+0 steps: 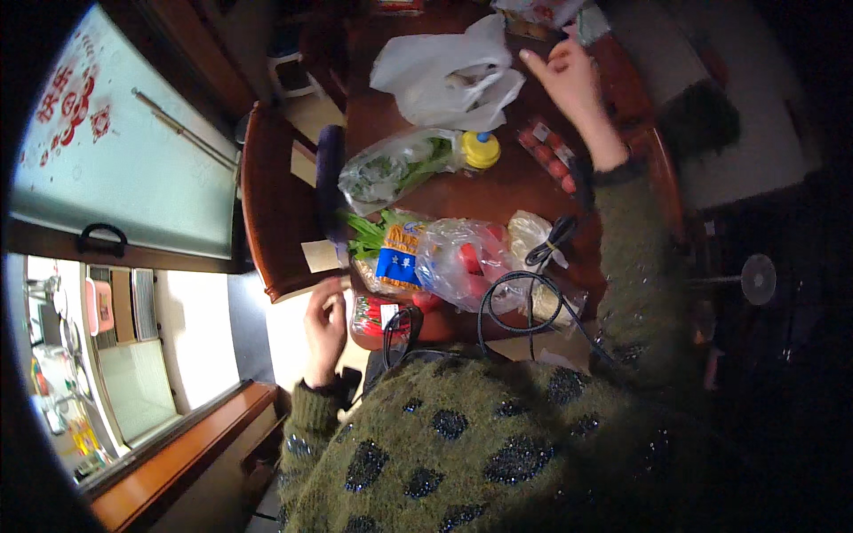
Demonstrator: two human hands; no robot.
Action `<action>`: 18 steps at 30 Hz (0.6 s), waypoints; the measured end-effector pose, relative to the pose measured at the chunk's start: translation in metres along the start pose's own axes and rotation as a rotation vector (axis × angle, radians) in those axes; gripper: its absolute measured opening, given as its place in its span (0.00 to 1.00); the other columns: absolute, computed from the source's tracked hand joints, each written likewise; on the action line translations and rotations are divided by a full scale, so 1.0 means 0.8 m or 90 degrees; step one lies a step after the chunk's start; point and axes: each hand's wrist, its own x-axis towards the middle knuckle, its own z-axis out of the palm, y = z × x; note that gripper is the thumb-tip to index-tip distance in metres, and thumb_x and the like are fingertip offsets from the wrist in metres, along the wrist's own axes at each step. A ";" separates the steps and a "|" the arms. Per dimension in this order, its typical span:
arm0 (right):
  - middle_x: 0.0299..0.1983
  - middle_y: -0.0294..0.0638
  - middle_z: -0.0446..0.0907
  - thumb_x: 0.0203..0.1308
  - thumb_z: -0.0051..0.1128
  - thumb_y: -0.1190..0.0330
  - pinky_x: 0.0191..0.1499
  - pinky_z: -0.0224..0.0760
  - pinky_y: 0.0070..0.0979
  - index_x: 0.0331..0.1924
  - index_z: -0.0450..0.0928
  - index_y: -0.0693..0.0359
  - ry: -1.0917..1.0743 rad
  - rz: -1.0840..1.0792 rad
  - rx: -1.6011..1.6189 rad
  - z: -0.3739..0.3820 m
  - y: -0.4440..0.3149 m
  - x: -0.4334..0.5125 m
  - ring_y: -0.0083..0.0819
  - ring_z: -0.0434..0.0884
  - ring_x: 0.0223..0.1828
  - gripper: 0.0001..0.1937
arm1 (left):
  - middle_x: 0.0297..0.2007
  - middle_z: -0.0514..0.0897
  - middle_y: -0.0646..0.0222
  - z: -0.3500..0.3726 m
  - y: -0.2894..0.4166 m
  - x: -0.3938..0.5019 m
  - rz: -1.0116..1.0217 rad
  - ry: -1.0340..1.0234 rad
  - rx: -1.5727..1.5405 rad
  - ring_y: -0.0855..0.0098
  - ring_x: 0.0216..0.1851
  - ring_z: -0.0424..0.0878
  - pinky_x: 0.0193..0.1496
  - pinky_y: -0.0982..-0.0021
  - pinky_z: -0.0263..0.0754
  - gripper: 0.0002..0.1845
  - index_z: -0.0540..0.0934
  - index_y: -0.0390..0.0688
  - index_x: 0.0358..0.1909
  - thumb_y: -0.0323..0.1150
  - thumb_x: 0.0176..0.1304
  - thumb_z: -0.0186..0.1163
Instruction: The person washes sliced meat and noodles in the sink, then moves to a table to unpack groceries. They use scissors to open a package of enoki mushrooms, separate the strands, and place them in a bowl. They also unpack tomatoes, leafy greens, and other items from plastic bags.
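Observation:
My right hand (566, 81) reaches over the far right of the dark wooden table (426, 190), thumb apart from its curled fingers. Nothing shows in its grasp. To its left lies a white plastic bag (433, 73); below it is a pack of round red fruit or vegetables (550, 156). My left hand (324, 333) hangs off the table's near left corner, loosely curled and apparently holding nothing. Beside it is a pack of red chilies (373, 316). Behind the chilies are a blue-labelled orange food pack (400, 256), leafy greens (365, 236) and a clear bag with red items (470, 263).
A bag of greens (393, 170) lies beside a yellow-capped container (480, 150). Dark cables (513, 326) loop across the table's near edge. One chair (276, 206) stands on the left. Further left are a frosted glass door (133, 146) and a lit kitchen.

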 end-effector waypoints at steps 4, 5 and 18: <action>0.16 0.35 0.77 0.58 0.57 0.54 0.28 0.66 0.25 0.18 0.78 0.62 -0.213 0.126 0.185 0.055 0.009 -0.124 0.20 0.73 0.23 0.21 | 0.44 0.77 0.65 0.020 -0.042 0.104 -0.110 -0.025 -0.133 0.72 0.48 0.74 0.50 0.76 0.68 0.12 0.78 0.37 0.46 0.27 0.62 0.51; 0.17 0.34 0.77 0.59 0.56 0.54 0.31 0.67 0.27 0.20 0.80 0.63 -0.332 0.172 0.216 0.081 0.016 -0.150 0.21 0.74 0.23 0.20 | 0.44 0.77 0.65 0.029 -0.050 0.127 -0.166 -0.072 -0.266 0.73 0.47 0.74 0.51 0.76 0.67 0.13 0.78 0.37 0.47 0.28 0.63 0.50; 0.41 0.38 0.82 0.56 0.56 0.67 0.49 0.69 0.21 0.45 0.79 0.63 -0.039 0.139 0.689 0.086 0.038 -0.155 0.23 0.78 0.43 0.14 | 0.58 0.71 0.62 0.104 0.095 0.225 0.055 -0.220 -0.255 0.70 0.59 0.67 0.63 0.71 0.57 0.20 0.68 0.33 0.58 0.31 0.66 0.47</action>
